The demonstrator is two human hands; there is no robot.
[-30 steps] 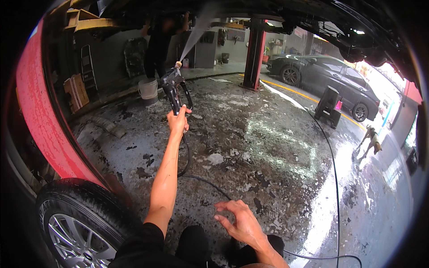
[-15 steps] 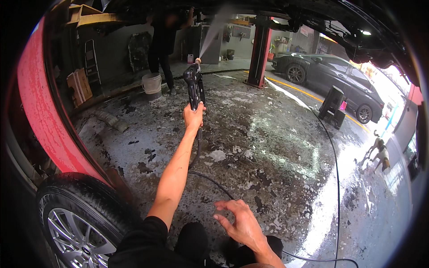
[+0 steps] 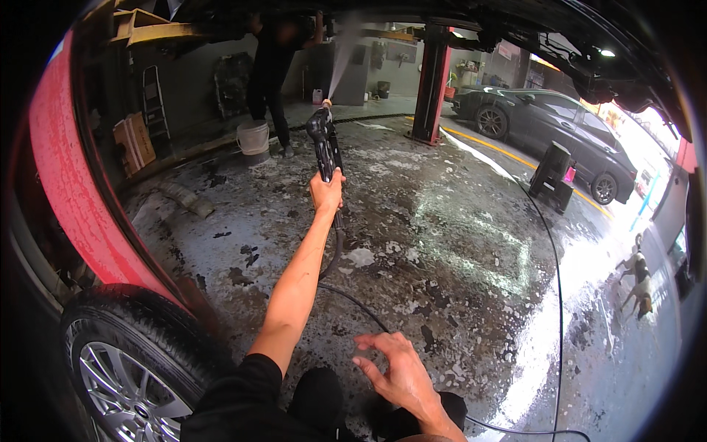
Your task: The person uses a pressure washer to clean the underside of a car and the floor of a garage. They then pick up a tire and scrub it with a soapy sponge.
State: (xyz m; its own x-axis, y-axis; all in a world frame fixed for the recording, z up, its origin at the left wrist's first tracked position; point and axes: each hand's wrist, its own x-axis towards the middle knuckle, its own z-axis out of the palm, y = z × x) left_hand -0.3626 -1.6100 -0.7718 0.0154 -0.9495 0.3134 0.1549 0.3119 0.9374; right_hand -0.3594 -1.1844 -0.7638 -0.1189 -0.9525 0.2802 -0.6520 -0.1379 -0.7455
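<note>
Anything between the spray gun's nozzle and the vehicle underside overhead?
Nothing visible: the left hand holds the spray gun pointing up, and its spray rises unbroken toward the dark underside. A co-worker stands farther back, left of the spray. Where its faint end lands is unclear.

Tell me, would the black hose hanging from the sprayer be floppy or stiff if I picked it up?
Probably bendy: the black hose curves below the sprayer. Perhaps springy rather than limp, since its bend looks wide and smooth. It might feel slippery too, because the floor it runs along looks wet.
</note>
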